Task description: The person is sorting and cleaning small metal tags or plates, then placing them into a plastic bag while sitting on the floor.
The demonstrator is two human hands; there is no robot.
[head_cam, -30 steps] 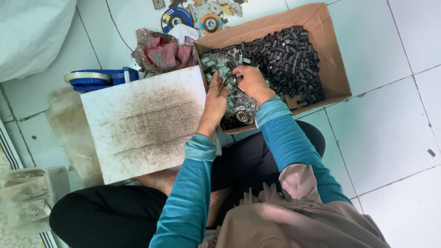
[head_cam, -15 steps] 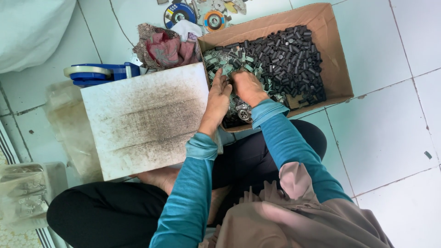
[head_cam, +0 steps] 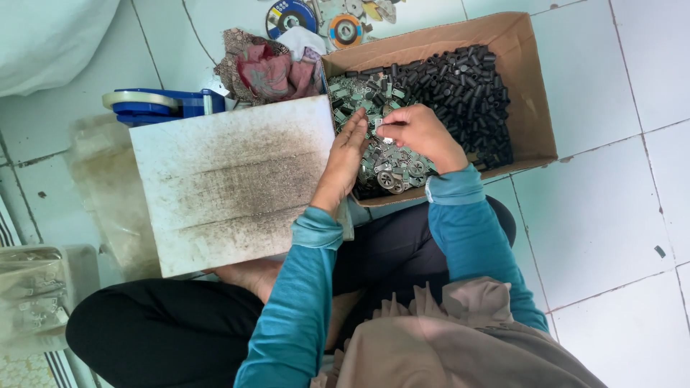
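An open cardboard box point(head_cam: 535, 93) lies on the floor in front of me, filled with several small black cylinders point(head_cam: 460, 86) on its right and grey-green metal parts point(head_cam: 392, 169) on its left. My left hand point(head_cam: 345, 154) rests at the box's left edge with fingers on the metal parts. My right hand point(head_cam: 420, 133) is over the same pile, fingers pinched on a small metal part point(head_cam: 384, 133). A dirty white board point(head_cam: 230, 183) lies flat to the left of the box, over my lap.
I sit cross-legged on white floor tiles point(head_cam: 611, 230). A blue tape dispenser point(head_cam: 162, 104) and a crumpled patterned cloth point(head_cam: 269, 68) lie behind the board. Round discs point(head_cam: 291, 14) sit at the top. A clear plastic bag point(head_cam: 32, 294) is at lower left.
My right hand has lifted a little and moved up and right over the pile, now pinching a small part. My left hand stays at the box's left edge.
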